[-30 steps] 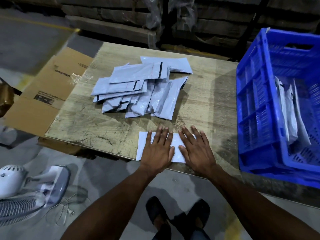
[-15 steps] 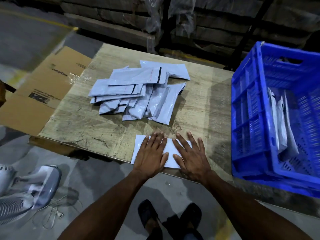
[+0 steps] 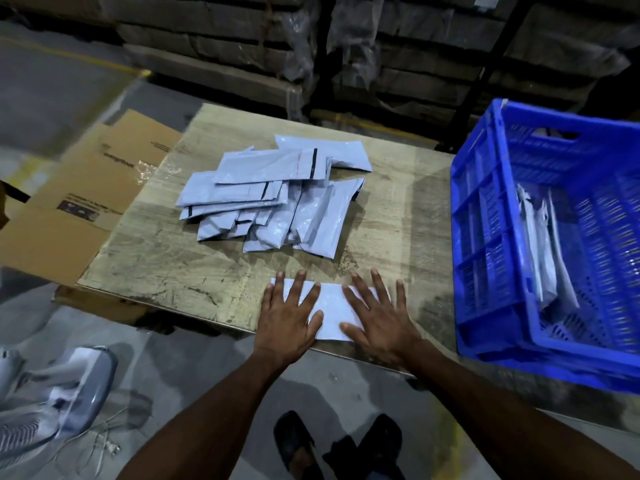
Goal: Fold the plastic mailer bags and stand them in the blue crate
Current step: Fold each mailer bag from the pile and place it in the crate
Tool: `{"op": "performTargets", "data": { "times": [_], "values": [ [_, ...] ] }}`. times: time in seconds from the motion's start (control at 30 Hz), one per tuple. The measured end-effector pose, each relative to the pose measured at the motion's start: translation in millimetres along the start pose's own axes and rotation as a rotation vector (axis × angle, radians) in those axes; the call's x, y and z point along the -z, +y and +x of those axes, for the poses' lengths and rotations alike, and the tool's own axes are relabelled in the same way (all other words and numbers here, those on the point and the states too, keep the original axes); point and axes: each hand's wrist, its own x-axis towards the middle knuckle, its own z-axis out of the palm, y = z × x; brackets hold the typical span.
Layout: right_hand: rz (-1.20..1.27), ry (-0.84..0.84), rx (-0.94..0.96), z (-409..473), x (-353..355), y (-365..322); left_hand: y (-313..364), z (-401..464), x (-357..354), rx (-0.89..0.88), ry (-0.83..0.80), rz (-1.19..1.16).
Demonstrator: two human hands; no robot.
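Item: white folded plastic mailer bag [image 3: 330, 311], under my left grip [image 3: 287, 318] and right grip [image 3: 379, 318], fingers flat, holding nothing. Press crease outward evenly.

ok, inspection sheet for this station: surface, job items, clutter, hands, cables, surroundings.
Surface: worn wooden tabletop, scuffed.
Job items: white folded plastic mailer at near edge; loose pile of grey plastic mailers mid-table; blue slatted plastic crate on the right, a few grey mailers standing inside.
Clutter: flattened brown cardboard box under the table's left edge.
Hands: left hand and right hand press flat on the folded mailer.
Cables: thin white cord on floor.
Surroundings: white fan on floor; wrapped stacked cartons behind.
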Motion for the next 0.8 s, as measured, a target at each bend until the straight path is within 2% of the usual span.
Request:
{"op": "performTargets", "data": {
  "times": [0.13,0.2,0.37,0.43,0.47,0.57,0.63,0.73,0.8],
  "values": [
    [-0.086,0.025,0.325,-17,3,0,-7,5,11,-0.039,-0.095,-0.011],
    [-0.062,0.001,0.331,-18,0,1,-10,4,16,-0.059,-0.143,-0.004],
    [-0.002,-0.083,0.267,-12,10,0,-19,-12,22,-0.199,-0.071,0.155],
    [0.009,-0.093,0.279,-13,16,0,-20,-10,22,-0.131,-0.082,0.212],
    [-0.005,-0.038,0.322,-15,19,-2,-18,-8,24,-0.081,-0.102,0.209],
    [-0.145,0.205,0.574,-27,18,-6,-12,-2,29,-0.042,-0.125,0.127],
    [-0.220,0.271,0.671,-30,13,-6,-8,1,35,-0.061,-0.167,0.093],
    [-0.271,0.186,0.602,-22,16,-7,-5,2,45,-0.043,-0.190,0.041],
    [-0.267,0.135,0.586,-15,25,-7,-7,1,41,-0.028,-0.144,-0.068]
  ]
}}
